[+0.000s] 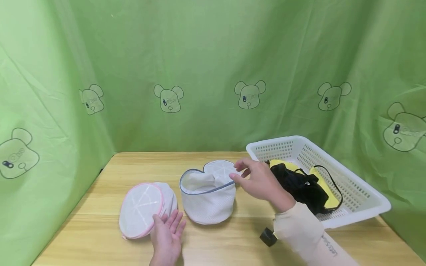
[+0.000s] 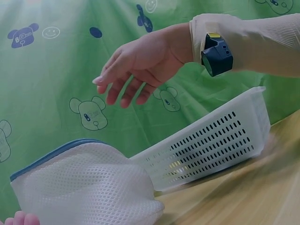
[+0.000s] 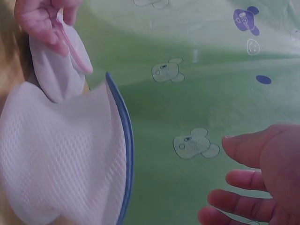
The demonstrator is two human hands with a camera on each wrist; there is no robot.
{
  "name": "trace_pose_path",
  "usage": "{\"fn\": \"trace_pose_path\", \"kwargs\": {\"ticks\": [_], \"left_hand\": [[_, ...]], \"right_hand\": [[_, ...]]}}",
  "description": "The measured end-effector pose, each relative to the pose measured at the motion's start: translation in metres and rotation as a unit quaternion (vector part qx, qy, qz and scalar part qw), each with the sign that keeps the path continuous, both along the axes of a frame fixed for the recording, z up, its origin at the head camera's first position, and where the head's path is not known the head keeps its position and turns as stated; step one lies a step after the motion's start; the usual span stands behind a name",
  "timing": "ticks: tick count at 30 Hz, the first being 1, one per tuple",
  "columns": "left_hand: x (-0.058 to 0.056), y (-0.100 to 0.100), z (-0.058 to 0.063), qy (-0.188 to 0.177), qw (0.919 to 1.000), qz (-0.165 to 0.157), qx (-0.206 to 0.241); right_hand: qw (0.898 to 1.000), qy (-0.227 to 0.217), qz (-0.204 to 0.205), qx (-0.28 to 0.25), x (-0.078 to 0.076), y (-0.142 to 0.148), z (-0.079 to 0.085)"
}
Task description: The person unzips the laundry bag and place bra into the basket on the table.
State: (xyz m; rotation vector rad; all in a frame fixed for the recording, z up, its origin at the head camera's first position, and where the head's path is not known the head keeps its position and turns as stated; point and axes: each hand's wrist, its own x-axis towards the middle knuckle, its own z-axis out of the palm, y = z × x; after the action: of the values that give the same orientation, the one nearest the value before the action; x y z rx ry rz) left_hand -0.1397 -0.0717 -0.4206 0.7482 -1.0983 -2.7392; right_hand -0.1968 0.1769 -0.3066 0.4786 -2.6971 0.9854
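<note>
A white mesh laundry bag with blue trim point(image 1: 208, 207) stands upright mid-table, its mouth unzipped and its round lid folded back. My right hand point(image 1: 259, 183) hovers at the right of that lid, fingers loosely bent and holding nothing; the right wrist view shows a gap between this hand point(image 3: 262, 178) and the blue-edged bag point(image 3: 61, 154). To the left, a second mesh bag with pink trim point(image 1: 139, 212) leans over with its round face toward me. My left hand point(image 1: 166, 240), palm up and fingers extended, overlaps its lower right edge. Part of the pink rim is hidden behind the thumb.
At the right stands a white plastic basket point(image 1: 361, 195) with slotted walls. Inside lie a black fabric item with cords point(image 1: 296, 186) and something yellow point(image 1: 331, 197). A green curtain point(image 1: 206, 44) hangs behind the wooden table point(image 1: 213, 247).
</note>
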Motion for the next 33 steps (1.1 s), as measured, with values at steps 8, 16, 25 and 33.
{"fn": "trace_pose_path", "kwargs": {"ticks": [8, 16, 25, 33], "left_hand": [[-0.002, 0.001, -0.001, -0.003, 1.0, 0.005, -0.001], [-0.002, 0.001, -0.002, -0.005, 0.9999, 0.011, -0.001], [-0.003, -0.001, -0.002, -0.008, 0.9998, 0.016, 0.007], [-0.003, -0.001, -0.002, -0.004, 0.9999, 0.014, 0.007]], "right_hand": [[0.999, 0.022, 0.033, 0.003, 0.003, -0.017, -0.004], [0.999, 0.009, 0.046, 0.014, 0.008, -0.035, -0.006], [0.996, 0.019, 0.09, -0.015, 0.011, -0.052, -0.014], [0.994, 0.018, 0.112, -0.012, 0.015, -0.064, -0.016]]}}
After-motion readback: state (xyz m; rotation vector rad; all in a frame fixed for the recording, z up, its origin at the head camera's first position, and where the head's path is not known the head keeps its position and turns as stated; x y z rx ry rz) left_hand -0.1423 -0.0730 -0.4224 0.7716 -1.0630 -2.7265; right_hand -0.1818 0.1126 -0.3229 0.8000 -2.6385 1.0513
